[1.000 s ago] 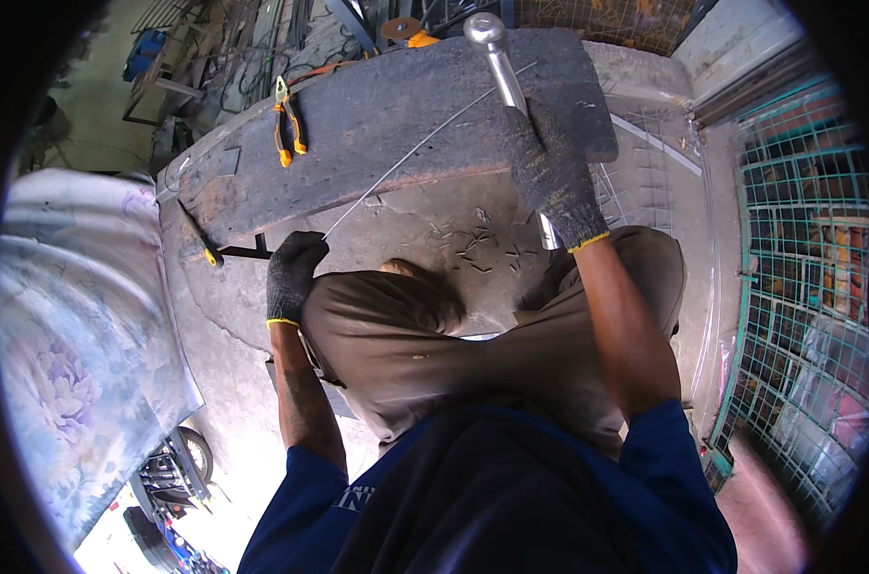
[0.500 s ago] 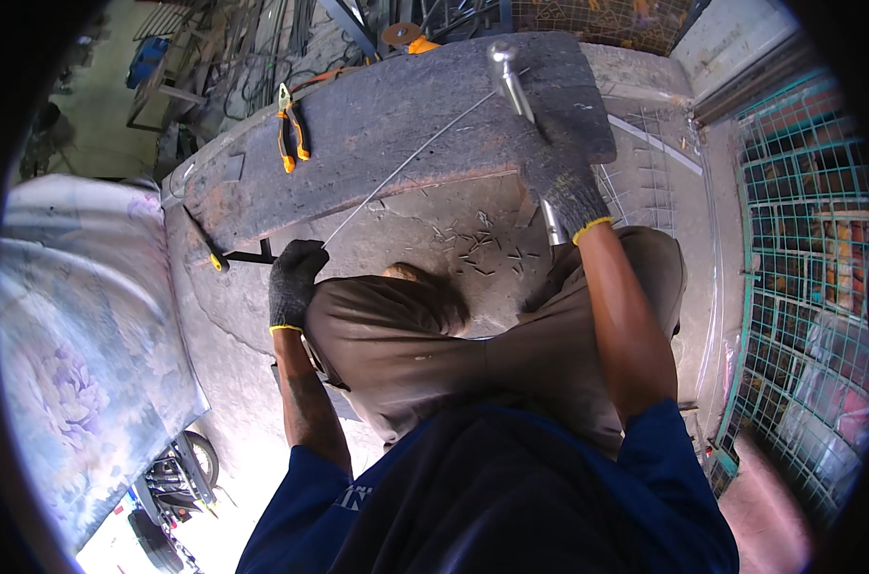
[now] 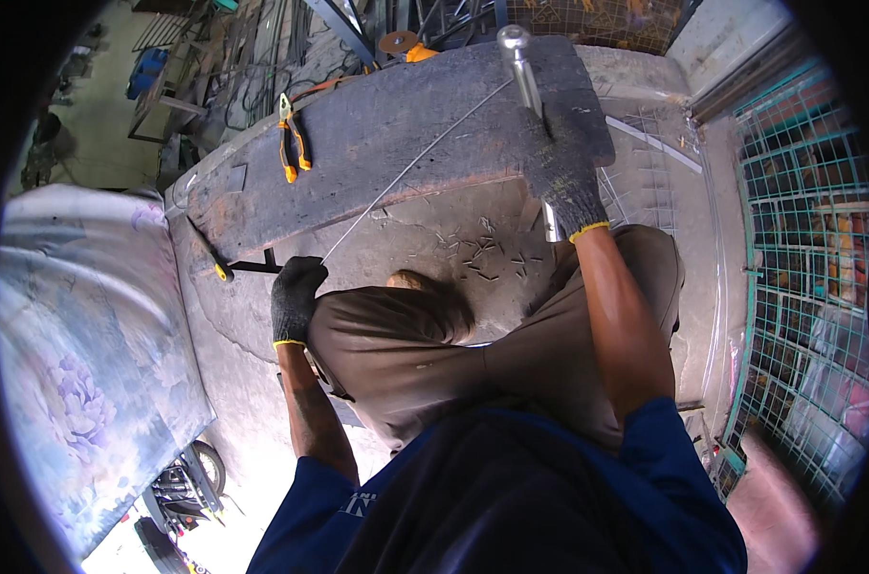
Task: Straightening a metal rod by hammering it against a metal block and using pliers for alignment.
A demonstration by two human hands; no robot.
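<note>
My left hand [image 3: 297, 292], in a dark knitted glove with a yellow cuff, is closed on the near end of a thin metal rod [image 3: 407, 165]. The rod runs up and to the right across a dark, worn metal slab [image 3: 367, 143], and its far end lies by the hammer's head. In my right hand [image 3: 565, 182], gloved the same way, is a shiny metal ball-peen hammer [image 3: 524, 81]. Its head is over the slab's far right part, and the end of its handle sticks out below my fist.
Orange-handled pliers [image 3: 294, 143] lie on the slab. A yellow-ended tool [image 3: 222, 271] rests at its left end. Several short metal pieces [image 3: 482, 258] are scattered on the ground before my foot. At right stands a green wire grille [image 3: 798, 220]; a floral cloth [image 3: 90, 354] hangs at left.
The hammer's head has shifted slightly up and right and its handle stands straighter. The rod's far end has moved a little right, and the rod looks slightly more bowed.
</note>
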